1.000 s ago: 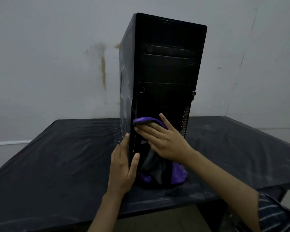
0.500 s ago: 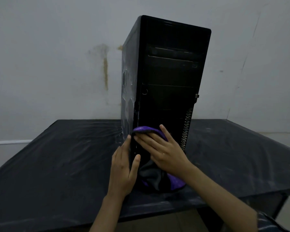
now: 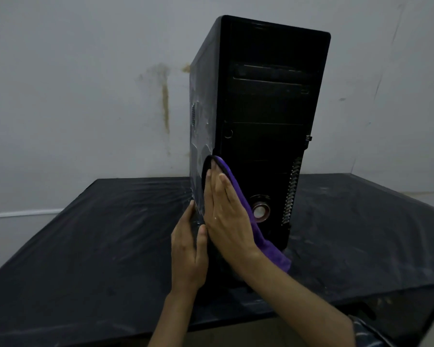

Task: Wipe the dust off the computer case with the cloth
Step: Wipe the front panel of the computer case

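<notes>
Purple cloth point(image 3: 238, 196), soft and napped with a dark hemmed edge, lay under my right hand point(image 3: 229, 216), which I held flat with the fingers together and straight, pressing the fabric against the near left corner of the computer case point(image 3: 263, 116). The loose tail of the cloth hung down to the table point(image 3: 98, 246) at the foot of the case. My left hand point(image 3: 188, 251) was open too, palm laid against the lower left side panel just below and beside the right hand, the thumb touching the corner edge; it steadied the case and gripped nothing.

The case stood upright near the middle of the table, toward the far edge and close to the wall point(image 3: 85, 83). Tall black box, hard and smooth. Front face glossy, with drive bay lines near the top, a small round button at mid-height, a ringed round port low down, and a ribbed vent strip along its right edge.

Progress, as judged: partial. The front looked dark and fairly clean. The left side panel showed pale smears and dusty patches above my hands, so that face remained to be done. Top, right side and back: could not tell. The table's black plastic cover was wrinkled, with faint grey dust streaks.
</notes>
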